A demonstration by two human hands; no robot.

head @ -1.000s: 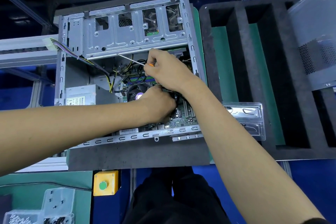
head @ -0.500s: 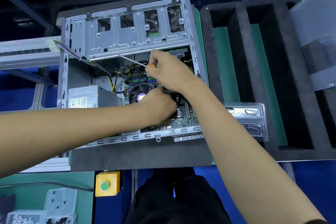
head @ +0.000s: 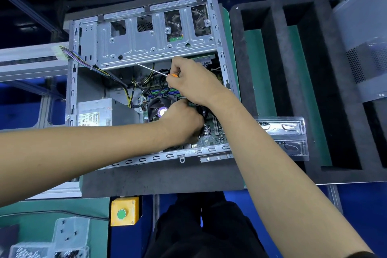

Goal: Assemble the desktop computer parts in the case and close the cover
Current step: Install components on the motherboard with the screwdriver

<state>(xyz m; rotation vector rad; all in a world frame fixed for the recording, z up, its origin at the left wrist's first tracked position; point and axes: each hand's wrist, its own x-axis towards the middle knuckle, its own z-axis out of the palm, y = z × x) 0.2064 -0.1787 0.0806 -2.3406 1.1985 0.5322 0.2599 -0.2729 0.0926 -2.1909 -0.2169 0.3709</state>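
The open grey computer case (head: 73, 81) lies on a dark foam pad, with its drive cage at the top, a power supply (head: 94, 113) at left and the motherboard (head: 211, 138) inside. My right hand (head: 194, 84) grips a screwdriver (head: 152, 70) with an orange collar, its shaft pointing up-left under the drive cage. My left hand (head: 184, 121) reaches in beside the CPU fan (head: 161, 109), fingers curled onto a dark part on the motherboard; what it holds is hidden. The grey side cover (head: 364, 48) leans at the far right.
A black foam tray (head: 278, 90) with deep slots sits right of the case, and a clear plastic blister tray (head: 293, 132) lies across it. A yellow box with a green button (head: 124, 211) is at the bench front. A clear parts box (head: 69, 236) stands at bottom left.
Both hands stay at the same place inside the case. The view has shifted slightly; the screwdriver keeps its angle.
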